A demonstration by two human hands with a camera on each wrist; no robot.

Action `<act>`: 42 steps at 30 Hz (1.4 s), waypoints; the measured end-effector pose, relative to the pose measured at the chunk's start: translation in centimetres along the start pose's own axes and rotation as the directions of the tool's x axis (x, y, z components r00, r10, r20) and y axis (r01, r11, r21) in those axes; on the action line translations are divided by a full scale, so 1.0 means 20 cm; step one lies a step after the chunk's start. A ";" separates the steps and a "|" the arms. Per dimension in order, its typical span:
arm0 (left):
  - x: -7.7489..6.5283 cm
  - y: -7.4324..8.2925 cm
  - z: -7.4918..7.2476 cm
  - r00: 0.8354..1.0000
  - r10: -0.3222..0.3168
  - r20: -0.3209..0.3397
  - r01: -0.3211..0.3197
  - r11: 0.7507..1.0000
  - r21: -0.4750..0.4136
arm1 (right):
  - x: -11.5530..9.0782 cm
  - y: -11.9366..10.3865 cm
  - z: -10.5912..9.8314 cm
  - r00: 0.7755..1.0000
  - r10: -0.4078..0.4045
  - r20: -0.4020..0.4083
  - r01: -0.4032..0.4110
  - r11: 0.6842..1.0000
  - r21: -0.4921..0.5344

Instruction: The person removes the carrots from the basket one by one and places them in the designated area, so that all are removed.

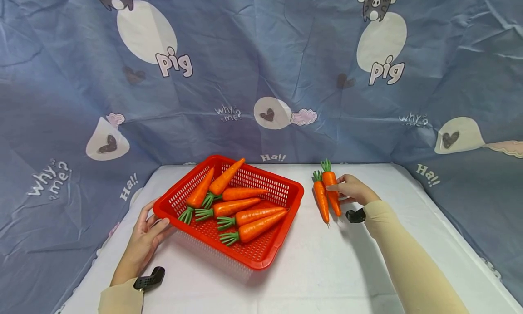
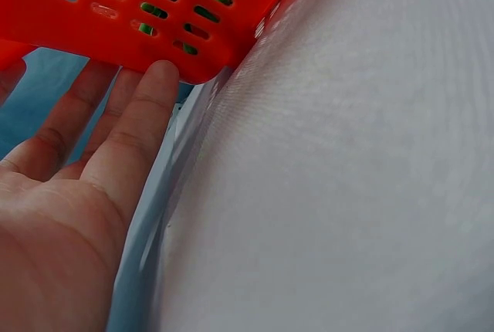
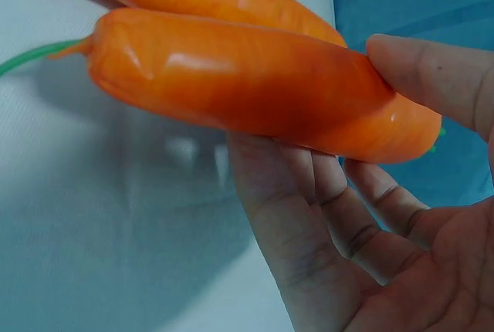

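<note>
A red plastic basket (image 1: pixel 294 200) with slotted walls stands left of centre in the head view, holding several orange carrots (image 1: pixel 255 230) with green tops. At its near left corner my left hand (image 1: pixel 144 239) grips the basket, fingers around the corner. The left wrist view shows fingertips against the slotted red wall (image 2: pixel 116 8). To the right of the basket, my right hand (image 1: pixel 354 190) holds a carrot (image 3: pixel 255 77) between thumb and fingers. A second carrot (image 1: pixel 320 197) lies on its left, side by side with it, both green tops toward the back.
A white cloth (image 1: pixel 310 273) covers the table. Blue fabric (image 1: pixel 229 78) printed with pigs and words hangs behind and at both sides, close to the table's back edge. Black devices (image 1: pixel 150 278) are strapped at both wrists.
</note>
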State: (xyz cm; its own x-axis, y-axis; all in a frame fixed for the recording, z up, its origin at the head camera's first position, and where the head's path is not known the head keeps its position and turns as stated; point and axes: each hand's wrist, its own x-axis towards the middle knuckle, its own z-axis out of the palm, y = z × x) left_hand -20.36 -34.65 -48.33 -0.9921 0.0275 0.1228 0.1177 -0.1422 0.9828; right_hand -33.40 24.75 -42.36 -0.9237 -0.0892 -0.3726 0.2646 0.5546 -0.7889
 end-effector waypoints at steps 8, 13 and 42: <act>0.01 0.00 -0.01 1.000 -0.004 0.010 0.004 1.000 -0.014 | -0.04 -0.01 -0.01 1.000 0.019 -0.011 -0.020 0.999 -0.026; 0.01 0.01 -0.01 1.000 -0.010 -0.004 0.010 1.000 -0.005 | -0.05 0.02 -0.01 1.000 0.028 -0.009 -0.028 0.999 -0.042; 0.00 -0.01 -0.01 1.000 -0.011 -0.004 0.011 1.000 0.004 | -0.03 0.10 0.01 0.995 0.093 -0.033 -0.096 0.991 -0.096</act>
State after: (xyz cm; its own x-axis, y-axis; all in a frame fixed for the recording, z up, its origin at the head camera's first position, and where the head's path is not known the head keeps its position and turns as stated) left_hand -20.40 -34.74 -48.45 -0.9934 0.0255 0.1119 0.1073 -0.1381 0.9846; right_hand -32.23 25.67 -43.86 -0.9037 -0.0096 -0.4281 0.3243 0.6375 -0.6989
